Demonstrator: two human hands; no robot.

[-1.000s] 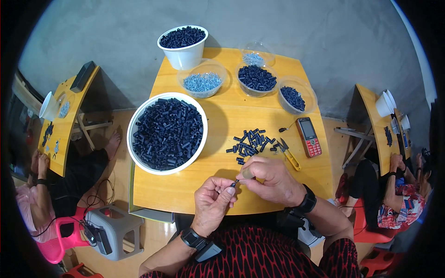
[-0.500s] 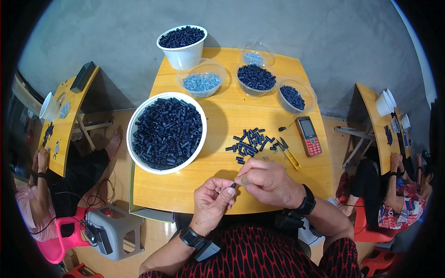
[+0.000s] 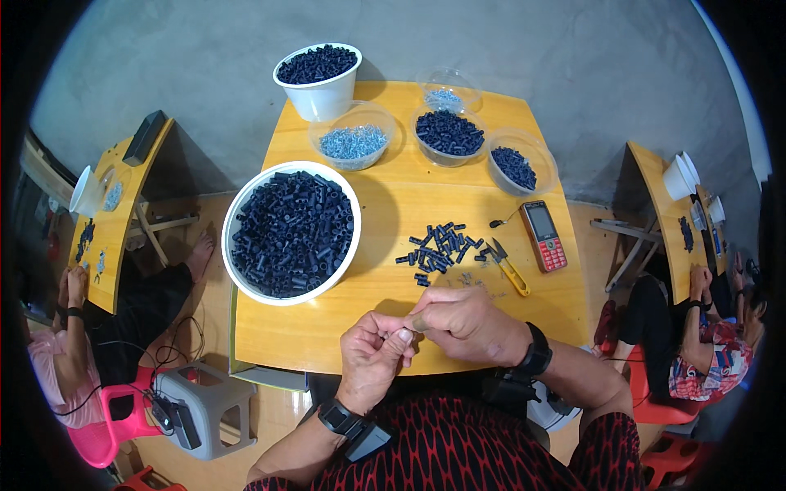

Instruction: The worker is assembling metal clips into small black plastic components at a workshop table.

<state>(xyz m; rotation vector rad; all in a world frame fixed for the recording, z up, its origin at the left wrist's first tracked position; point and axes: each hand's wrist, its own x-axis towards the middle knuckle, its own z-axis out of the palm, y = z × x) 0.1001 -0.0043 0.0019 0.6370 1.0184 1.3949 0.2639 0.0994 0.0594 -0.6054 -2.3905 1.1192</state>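
Note:
Just past the table's near edge, my left hand (image 3: 372, 352) is pinched closed, its thumb and forefinger pressed together. My right hand (image 3: 467, 323) is curled closed against those fingertips, a tan patch showing at its thumb. The small black plastic tube pinched between the fingertips a moment ago is now covered by my fingers. Whatever else my right fingers grip is hidden. Beyond my hands lies a loose pile of black plastic tubes (image 3: 442, 248). Small silvery bits (image 3: 471, 281) are scattered beside yellow-handled snips (image 3: 512, 268).
A big white tub (image 3: 354, 237) of black tubes stands left, another white bucket (image 3: 319, 102) at the back. Clear bowls hold silvery metal pieces (image 3: 352, 143) and black parts (image 3: 450, 133). A red-keyed phone (image 3: 544, 237) lies right. People sit at side tables (image 3: 135, 196) left and right.
My right hand has closed further over my left fingertips, covering the black tube that showed there. The view has shifted slightly; the things on the table stay put.

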